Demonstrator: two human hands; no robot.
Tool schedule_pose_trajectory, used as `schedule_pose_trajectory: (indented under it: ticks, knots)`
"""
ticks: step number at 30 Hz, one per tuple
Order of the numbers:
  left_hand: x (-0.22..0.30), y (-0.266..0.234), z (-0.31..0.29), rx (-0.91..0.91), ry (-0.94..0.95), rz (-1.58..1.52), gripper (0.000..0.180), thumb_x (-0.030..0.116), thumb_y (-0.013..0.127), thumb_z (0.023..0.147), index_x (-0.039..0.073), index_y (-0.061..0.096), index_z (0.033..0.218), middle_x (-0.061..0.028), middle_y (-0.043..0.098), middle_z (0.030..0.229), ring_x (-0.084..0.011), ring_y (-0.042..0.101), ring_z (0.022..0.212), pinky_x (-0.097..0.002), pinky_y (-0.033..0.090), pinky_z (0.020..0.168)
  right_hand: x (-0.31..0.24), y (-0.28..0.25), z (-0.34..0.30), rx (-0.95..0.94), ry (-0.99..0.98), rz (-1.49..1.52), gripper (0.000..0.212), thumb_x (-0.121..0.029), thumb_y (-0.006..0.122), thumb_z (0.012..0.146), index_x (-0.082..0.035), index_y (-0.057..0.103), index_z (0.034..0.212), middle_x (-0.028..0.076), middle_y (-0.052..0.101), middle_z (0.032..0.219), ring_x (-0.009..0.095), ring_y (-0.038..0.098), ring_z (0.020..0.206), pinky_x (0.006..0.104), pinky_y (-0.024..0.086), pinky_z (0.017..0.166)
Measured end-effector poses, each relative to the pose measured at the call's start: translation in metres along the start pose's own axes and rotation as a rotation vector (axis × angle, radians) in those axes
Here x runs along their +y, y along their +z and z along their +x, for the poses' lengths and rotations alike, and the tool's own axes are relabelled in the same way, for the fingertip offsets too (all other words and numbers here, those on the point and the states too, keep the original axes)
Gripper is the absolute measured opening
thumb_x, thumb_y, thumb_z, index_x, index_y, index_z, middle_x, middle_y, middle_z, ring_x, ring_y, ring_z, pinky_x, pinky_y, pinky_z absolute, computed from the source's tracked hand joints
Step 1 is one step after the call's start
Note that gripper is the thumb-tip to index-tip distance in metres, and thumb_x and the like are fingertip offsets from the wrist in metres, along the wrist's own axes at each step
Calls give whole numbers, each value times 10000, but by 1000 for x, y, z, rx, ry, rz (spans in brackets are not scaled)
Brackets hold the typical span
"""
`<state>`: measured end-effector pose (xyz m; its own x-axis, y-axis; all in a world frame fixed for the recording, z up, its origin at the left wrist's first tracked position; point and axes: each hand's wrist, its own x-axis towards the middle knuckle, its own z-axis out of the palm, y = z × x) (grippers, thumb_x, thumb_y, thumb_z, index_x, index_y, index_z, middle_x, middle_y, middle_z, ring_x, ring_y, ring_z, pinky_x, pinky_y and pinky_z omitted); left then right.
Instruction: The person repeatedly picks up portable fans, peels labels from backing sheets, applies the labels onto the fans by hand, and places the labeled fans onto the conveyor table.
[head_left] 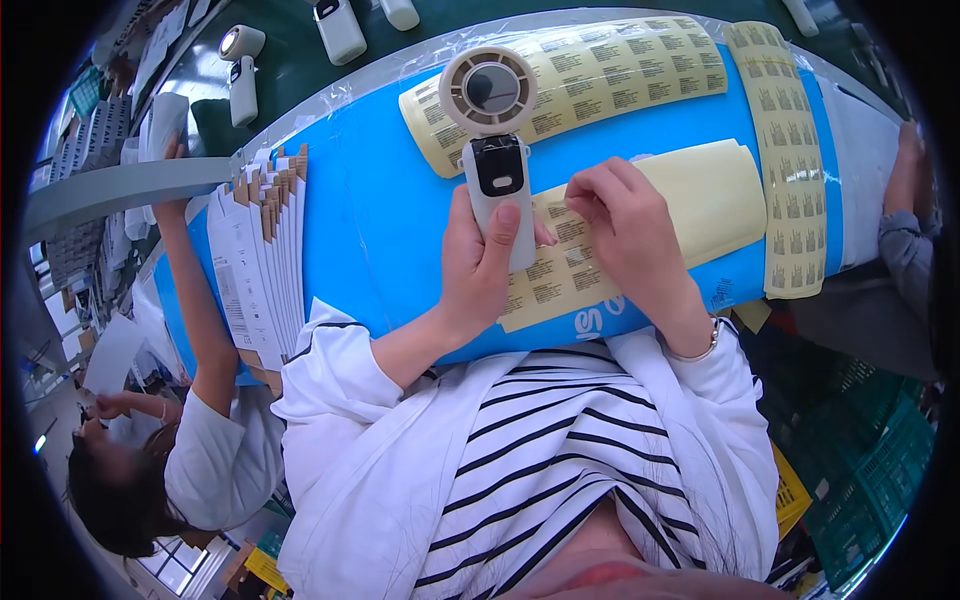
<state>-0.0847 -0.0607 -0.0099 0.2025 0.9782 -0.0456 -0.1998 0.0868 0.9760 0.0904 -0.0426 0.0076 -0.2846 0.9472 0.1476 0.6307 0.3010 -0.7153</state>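
My left hand [478, 265] is closed round the handle of a white handheld fan [512, 215]. The fan stands upright in the picture, its round cream-rimmed head at the top and a glossy dark panel below it. Beneath my hands lies a yellow sheet of printed labels [555, 285]. Just right of the fan, my right hand [635, 225] hovers over this sheet with fingers curled and thumb and forefinger together; whatever they pinch is too small to make out. Next to it spreads a plain pale-yellow sheet [715, 205], partly behind the right hand.
More label sheets [620, 75] lie behind, and a label strip [793, 180] at right, on the blue surface [370, 220]. Folded cartons [262, 260] stack at left near a grey bar [130, 195]. Other fans [340, 30] sit beyond. Co-workers flank both sides; green crates [870, 470] stand lower right.
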Motion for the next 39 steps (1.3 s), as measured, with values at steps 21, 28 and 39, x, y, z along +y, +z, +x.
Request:
schedule_pose_trajectory:
  ticks: [21,28,39]
  knots:
    - [128,70,55,-150,-424,-903,320,222,384,987,-51,458,1136,-167,566,1083,-238,566,1015,-371,428,941,-65,-82,9,472,-306,483,119,-53,597,874,26,524,926,66,537,836,83,448,716,190,351,666]
    - [128,73,55,-47,-466,-924,310,218,392,984,-53,480,1105,-168,581,1049,-240,573,994,-376,439,925,-62,-81,11,489,-305,479,130,-57,621,862,27,536,914,65,544,833,83,450,713,190,344,643]
    - [126,74,56,-1,-471,-959,300,211,387,984,-56,479,1087,-170,571,1049,-234,563,1002,-368,432,925,-60,-79,15,499,-346,418,132,-44,635,853,30,543,912,60,555,830,67,453,689,172,335,621]
